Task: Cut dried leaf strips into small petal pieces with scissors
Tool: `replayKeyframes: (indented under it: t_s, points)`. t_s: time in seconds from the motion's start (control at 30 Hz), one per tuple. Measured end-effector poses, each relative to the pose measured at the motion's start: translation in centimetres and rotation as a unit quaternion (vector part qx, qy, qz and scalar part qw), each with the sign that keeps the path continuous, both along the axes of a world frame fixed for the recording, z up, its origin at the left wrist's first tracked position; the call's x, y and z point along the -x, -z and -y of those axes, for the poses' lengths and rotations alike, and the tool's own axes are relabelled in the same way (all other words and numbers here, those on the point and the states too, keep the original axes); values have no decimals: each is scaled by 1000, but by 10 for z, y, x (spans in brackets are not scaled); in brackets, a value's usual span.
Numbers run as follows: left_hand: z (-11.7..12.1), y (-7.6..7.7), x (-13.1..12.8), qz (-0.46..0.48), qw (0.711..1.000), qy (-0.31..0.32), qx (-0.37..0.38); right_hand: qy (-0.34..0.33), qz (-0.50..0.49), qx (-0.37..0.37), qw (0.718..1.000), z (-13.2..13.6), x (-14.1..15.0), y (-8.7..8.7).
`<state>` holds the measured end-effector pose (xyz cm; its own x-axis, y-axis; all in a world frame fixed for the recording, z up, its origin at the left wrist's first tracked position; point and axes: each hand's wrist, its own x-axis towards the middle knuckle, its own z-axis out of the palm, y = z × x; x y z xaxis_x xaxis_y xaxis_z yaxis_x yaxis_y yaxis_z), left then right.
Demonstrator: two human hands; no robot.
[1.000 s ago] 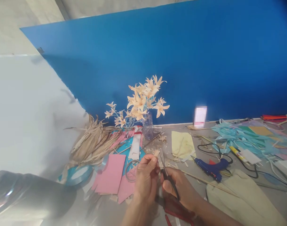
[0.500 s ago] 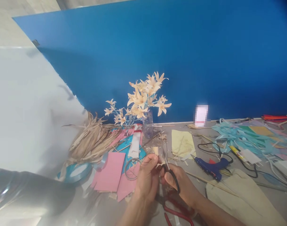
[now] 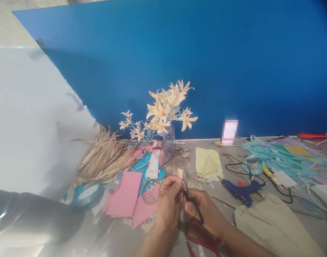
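Observation:
My left hand (image 3: 170, 200) pinches a small cream-coloured strip (image 3: 180, 174), its end sticking up above the fingertips. Close against it, my right hand (image 3: 206, 208) grips black-handled scissors (image 3: 192, 201). The scissor blades point up and lie beside the strip; whether they touch it I cannot tell. Below my hands lies a red-handled tool (image 3: 203, 242), partly hidden by my right wrist. Beyond them, cream artificial flowers (image 3: 162, 112) stand in a clear vase (image 3: 168, 142).
To the right lie a blue glue gun (image 3: 242, 191) with its cord, a yellow paper (image 3: 208, 163) and turquoise strips (image 3: 270, 153). On the left are pink sheets (image 3: 124, 196), a turquoise ribbon roll (image 3: 88, 194), a wire ring (image 3: 143, 191) and dried husks (image 3: 105, 157).
The scissors' blades have come together and shifted left, right beside the cream strip. My left hand and the strip have moved slightly right.

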<state>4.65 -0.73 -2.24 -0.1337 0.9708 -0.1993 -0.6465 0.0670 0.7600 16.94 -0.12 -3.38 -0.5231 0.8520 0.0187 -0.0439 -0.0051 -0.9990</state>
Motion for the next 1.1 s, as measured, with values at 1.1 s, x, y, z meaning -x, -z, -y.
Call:
replayKeyframes:
  t_s: [1.1]
  points:
    - [1, 2, -6, -15, 999, -49, 3, 12, -1, 12, 1000, 6, 5, 2]
